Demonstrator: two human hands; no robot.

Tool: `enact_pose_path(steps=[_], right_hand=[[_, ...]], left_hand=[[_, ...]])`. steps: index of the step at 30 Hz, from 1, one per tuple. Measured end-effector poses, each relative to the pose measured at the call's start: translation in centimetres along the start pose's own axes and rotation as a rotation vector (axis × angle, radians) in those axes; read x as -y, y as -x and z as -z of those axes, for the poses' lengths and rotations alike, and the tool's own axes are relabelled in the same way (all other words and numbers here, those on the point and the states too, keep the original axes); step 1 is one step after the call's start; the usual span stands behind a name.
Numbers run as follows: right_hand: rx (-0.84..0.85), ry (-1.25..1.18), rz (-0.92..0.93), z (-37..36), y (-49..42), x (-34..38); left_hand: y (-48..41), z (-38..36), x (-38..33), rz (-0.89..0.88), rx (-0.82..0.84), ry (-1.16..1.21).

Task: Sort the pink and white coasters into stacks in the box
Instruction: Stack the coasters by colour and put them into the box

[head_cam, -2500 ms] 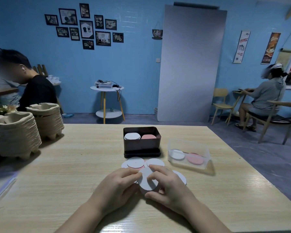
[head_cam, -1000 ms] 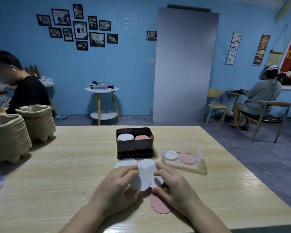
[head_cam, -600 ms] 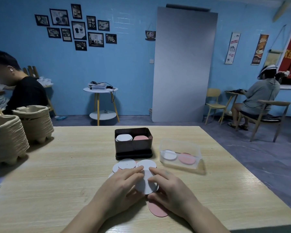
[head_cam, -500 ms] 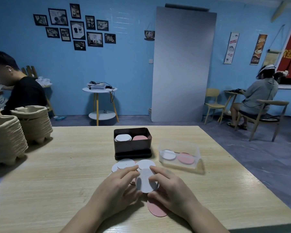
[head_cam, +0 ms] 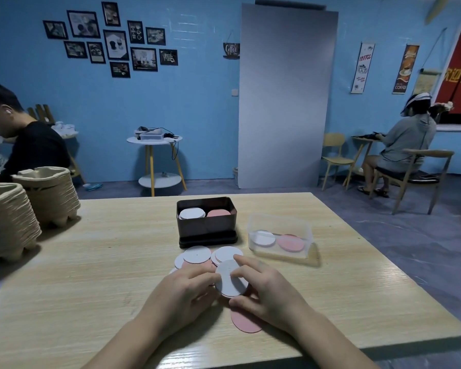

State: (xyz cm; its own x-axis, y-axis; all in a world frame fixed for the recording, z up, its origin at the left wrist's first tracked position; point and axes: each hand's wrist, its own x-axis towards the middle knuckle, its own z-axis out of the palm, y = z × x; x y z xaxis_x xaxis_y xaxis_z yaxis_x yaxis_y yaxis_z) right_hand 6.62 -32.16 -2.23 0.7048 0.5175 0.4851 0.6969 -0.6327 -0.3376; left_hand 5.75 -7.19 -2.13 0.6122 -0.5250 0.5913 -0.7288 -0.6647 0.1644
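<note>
White coaster (head_cam: 230,279), face tilted up, gripped between left hand (head_cam: 181,291) and right hand (head_cam: 269,291)

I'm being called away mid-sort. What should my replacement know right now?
The left hand and right hand both hold a small stack of white coasters.
In the dark box, a white stack sits left and a pink stack right.
The clear tub holds one white, one pink.
To do: the held stack, the loose pile before the box, and a pink coaster under the right wrist.
</note>
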Motion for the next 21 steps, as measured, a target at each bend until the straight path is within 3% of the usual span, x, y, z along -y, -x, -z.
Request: enact_pose_path(steps=[12, 21], right_hand=[[-0.065, -0.002, -0.066, 2.4, 1.9, 0.2], [-0.124, -0.018, -0.164, 4.0, 5.3, -1.0]], left_hand=[[-0.6, 0.8, -2.6, 0.066, 0.052, 0.06], [-1.0, -1.2, -4.8, 0.041, 0.297, 0.057]])
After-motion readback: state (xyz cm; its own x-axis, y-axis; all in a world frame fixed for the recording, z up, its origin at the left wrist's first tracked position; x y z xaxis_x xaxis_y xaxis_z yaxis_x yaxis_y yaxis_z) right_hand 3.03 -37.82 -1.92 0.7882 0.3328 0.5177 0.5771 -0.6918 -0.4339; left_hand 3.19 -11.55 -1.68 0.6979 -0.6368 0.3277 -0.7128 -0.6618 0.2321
